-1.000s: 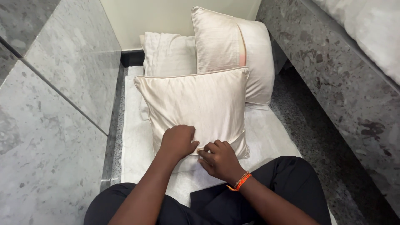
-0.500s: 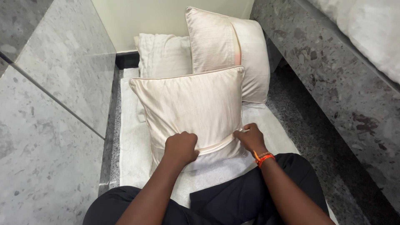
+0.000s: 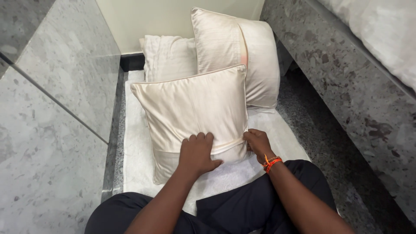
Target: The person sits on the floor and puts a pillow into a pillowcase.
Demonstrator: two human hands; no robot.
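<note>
Left hand (image 3: 197, 152) lies palm-down on the lower front of the cream cushion (image 3: 195, 112), fingers together and bent over the fold line of the cover, thumb out to the right; pressing flat, not clenched. Forearm runs up from bottom centre. Right hand (image 3: 258, 145) is at the cushion's lower right corner, fingers curled in, pinching the cover edge there; wrist bent, w/ an orange thread band (image 3: 271, 162) round it. Forearm comes in from bottom right.

Cushion stands tilted on a white towel (image 3: 138, 160) spread on the speckled floor (image 3: 329, 143), just in front of the person's lap (black trousers (image 3: 242, 208)). Square, satin-look, piped edge, a seam band across the lower third.

Behind it: a taller cream cushion (image 3: 216, 39) upright, touching a plain white pillow (image 3: 262, 65) to its right; a ribbed white pillow (image 3: 167, 56) to the left, leaning on the wall. Grey marble panels (image 3: 52, 108) on the left, grey stone ledge (image 3: 346, 73) on the right w/ white bedding (image 3: 381, 34) on top. No labels or signs visible.
</note>
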